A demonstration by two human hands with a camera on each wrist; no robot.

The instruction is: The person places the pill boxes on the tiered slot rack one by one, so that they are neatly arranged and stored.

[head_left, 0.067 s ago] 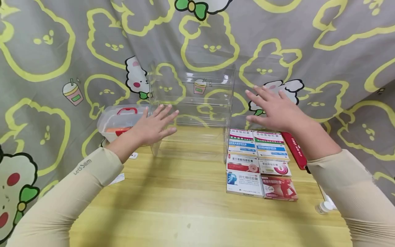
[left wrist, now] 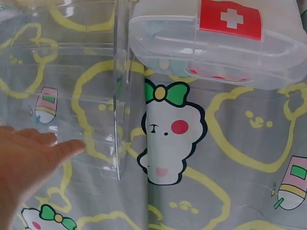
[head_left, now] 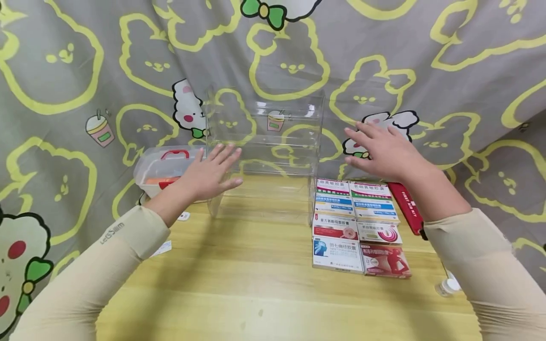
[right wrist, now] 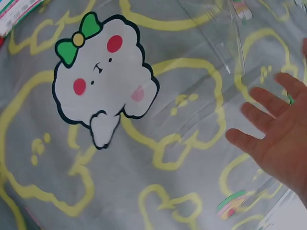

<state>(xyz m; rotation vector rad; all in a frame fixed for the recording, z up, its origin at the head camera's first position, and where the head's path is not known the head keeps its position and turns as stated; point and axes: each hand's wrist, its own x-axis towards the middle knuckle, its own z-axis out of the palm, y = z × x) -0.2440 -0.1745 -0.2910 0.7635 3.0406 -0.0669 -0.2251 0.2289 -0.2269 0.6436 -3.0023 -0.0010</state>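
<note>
- Your left hand (head_left: pixel 209 174), fingers spread flat, hovers by the left wall of the clear shelf (head_left: pixel 264 151); it has barely moved.
- Your right hand (head_left: pixel 381 154), also spread, has drifted slightly away from the shelf's right side, so neither hand grips it.
- The shelf stands upright mid-table, open front facing you, long axis vertical.
- Medicine boxes (head_left: pixel 358 227) lie right of it, a first-aid box (head_left: pixel 164 168) left.

a wooden table (head_left: pixel 264 279) carries a clear shelf (head_left: pixel 264 156), medicine boxes (head_left: pixel 356 227), a first-aid box (head_left: pixel 164 168).
</note>
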